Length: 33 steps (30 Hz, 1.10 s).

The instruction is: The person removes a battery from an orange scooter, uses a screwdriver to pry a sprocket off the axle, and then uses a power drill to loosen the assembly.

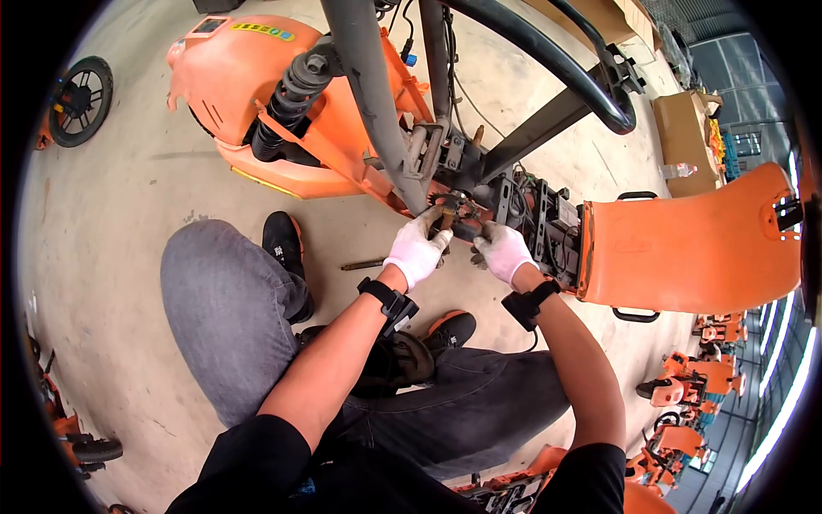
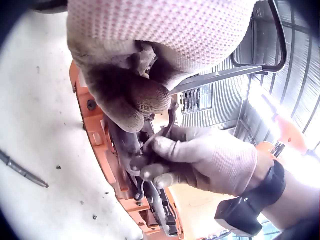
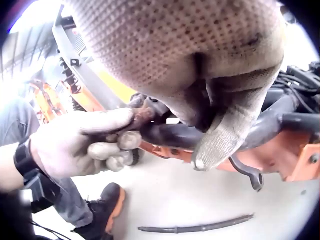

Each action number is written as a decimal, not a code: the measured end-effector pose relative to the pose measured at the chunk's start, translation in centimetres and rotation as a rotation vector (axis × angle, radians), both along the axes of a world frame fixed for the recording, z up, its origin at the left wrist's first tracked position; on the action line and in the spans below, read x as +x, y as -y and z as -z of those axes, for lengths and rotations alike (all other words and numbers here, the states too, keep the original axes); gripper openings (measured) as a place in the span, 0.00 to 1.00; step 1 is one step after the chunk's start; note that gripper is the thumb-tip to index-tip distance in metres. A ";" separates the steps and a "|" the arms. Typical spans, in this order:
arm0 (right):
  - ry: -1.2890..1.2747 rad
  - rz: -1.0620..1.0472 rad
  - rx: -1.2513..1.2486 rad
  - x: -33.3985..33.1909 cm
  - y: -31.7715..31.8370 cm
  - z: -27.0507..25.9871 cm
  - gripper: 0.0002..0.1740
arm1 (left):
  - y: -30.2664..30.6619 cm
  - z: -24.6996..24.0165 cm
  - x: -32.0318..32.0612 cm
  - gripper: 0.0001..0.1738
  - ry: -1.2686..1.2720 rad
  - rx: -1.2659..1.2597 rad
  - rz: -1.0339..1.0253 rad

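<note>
Both hands wear white knit gloves with dirty fingers and work close together at the bare frame of an orange scooter [image 1: 377,182]. My left hand [image 1: 419,247] pinches a rusty brown metal piece [image 3: 144,116] between thumb and fingers, beside a dark frame tube [image 3: 175,136]. To its right, my right hand [image 1: 505,250] curls round a dark wrench [image 3: 254,176], whose ring-like end sticks out below the fingers. The wrench's other end [image 2: 173,114] rises past the right thumb, close to the left fingertips. The left palm hides part of the contact.
A long dark metal rod [image 1: 363,265] lies on the concrete floor near a black shoe [image 1: 283,244]. The orange rear cover [image 1: 685,244] spreads to the right. Frame bars and a black shock absorber [image 1: 295,98] rise ahead. A loose wheel [image 1: 81,101] is at far left.
</note>
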State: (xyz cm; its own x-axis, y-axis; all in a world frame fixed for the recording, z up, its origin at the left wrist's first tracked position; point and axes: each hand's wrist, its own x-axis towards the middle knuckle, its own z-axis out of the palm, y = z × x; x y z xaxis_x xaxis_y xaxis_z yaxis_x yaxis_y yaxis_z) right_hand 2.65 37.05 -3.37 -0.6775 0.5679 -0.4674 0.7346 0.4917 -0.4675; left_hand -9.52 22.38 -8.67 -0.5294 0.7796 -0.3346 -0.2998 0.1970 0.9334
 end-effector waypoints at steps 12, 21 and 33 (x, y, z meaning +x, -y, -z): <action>0.026 0.111 -0.568 -1.6 1.7 -6.1 0.17 | -0.1 -0.4 0.2 0.27 -0.147 -0.048 0.017; -0.002 0.202 -0.652 -3.2 1.9 -7.3 0.18 | -0.6 1.7 0.9 0.28 -0.209 -0.011 0.001; 0.079 -0.081 0.030 -1.4 0.7 0.8 0.17 | -0.4 1.1 0.6 0.25 -0.138 -0.008 0.036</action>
State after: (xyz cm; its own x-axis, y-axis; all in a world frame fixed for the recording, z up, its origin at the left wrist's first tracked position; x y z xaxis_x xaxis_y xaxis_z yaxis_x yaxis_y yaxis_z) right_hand 1.22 36.31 -4.21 -0.6840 0.5271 -0.5044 0.7255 0.5643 -0.3940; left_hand -8.92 22.82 -9.77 -0.5428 0.7964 -0.2666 -0.1612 0.2127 0.9637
